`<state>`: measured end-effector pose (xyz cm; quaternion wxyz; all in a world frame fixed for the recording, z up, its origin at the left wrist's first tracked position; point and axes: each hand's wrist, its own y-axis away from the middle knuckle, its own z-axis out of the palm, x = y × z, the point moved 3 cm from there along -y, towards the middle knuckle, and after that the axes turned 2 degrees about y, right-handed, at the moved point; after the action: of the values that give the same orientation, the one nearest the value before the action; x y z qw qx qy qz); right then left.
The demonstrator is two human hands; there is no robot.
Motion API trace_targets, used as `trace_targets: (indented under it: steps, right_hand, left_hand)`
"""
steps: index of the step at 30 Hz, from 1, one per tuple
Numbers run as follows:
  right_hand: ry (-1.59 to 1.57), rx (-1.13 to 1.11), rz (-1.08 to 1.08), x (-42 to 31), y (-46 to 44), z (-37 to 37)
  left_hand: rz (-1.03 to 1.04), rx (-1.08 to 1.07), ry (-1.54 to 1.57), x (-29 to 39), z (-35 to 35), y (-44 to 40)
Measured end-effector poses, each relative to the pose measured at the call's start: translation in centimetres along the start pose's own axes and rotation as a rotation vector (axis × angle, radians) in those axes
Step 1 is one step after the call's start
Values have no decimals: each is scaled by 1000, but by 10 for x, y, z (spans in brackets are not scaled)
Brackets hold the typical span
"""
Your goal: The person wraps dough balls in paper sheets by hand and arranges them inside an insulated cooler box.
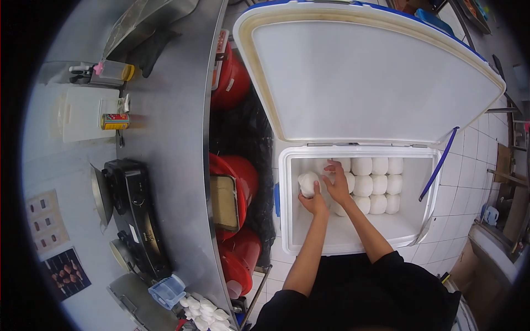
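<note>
I am looking down from afar into a white rectangular plastic cooler box [411,220]. My left grip [314,204] is pinching a white rounded lump [307,182] between thumb and fingers, holding it inside the left part of the box. My right grip [339,188] is hovering spread just beside it, above the smooth white rounded lumps [378,185] that are sitting packed in rows; whether its fingertips are touching any, I cannot tell. The blue-edged white lid [364,77] is standing open along the box's far side, with a purple-blue strap [443,161] running from it to the right wall. To the left, a grey metal surface [176,110] is carrying a black stove [146,220], and red plastic tubs [248,176] are standing between it and the box.
</note>
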<state>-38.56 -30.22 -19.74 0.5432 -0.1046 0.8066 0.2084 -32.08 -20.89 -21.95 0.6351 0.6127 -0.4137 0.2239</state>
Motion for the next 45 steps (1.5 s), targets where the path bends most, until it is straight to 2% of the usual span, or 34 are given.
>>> trace_targets:
  steps: [2, 5, 8, 11, 14, 17, 20, 23, 26, 29, 32, 35, 38, 41, 44, 45]
  right_hand:
    - [229, -102, -219, 4, -6, -2]
    - [542, -192, -431, -4, -14, 6]
    - [534, -144, -411, 12, -21, 10]
    - [389, -155, -294, 20, -21, 11]
    - [457, -249, -218, 31, -27, 10]
    - [387, -216, -220, 32, -26, 9]
    - [445, -236, -189, 28, -26, 9]
    - [478, -265, -128, 35, -26, 11]
    - [450, -226, -189, 37, -25, 11]
    - [477, -229, -142, 37, -26, 11]
    - [505, -220, -185, 40, -24, 12]
    - [567, -287, -109, 47, -22, 13]
    - [576, -323, -135, 41, -23, 12]
    - [558, -273, -220, 36, -22, 12]
    - [546, -281, -222, 28, -22, 9]
    - [550, -288, -216, 26, -22, 8]
  left_hand:
    - [192, 171, -259, 17, 10, 18]
    - [461, 127, -438, 25, 19, 17]
    - [305, 287, -456, 17, 36, 8]
    - [79, 387, -250, 3, 48, -6]
    - [-232, 410, 49, 15, 58, -9]
    - [-16, 285, 147, -27, 41, -34]
    - [20, 219, 167, -50, 32, -40]
    - [254, 202, -110, -26, 40, -22]
    - [298, 221, -171, -17, 44, -20]
    - [254, 134, 9, -15, 53, -41]
    - [323, 141, 28, -32, 54, -55]
    - [211, 100, 78, -35, 54, -63]
    - [161, 23, 90, -57, 48, -82]
    - [90, -52, 37, -48, 48, -88]
    - [17, -206, 75, -75, 35, -108]
    - [-8, -167, 70, -90, 29, -120]
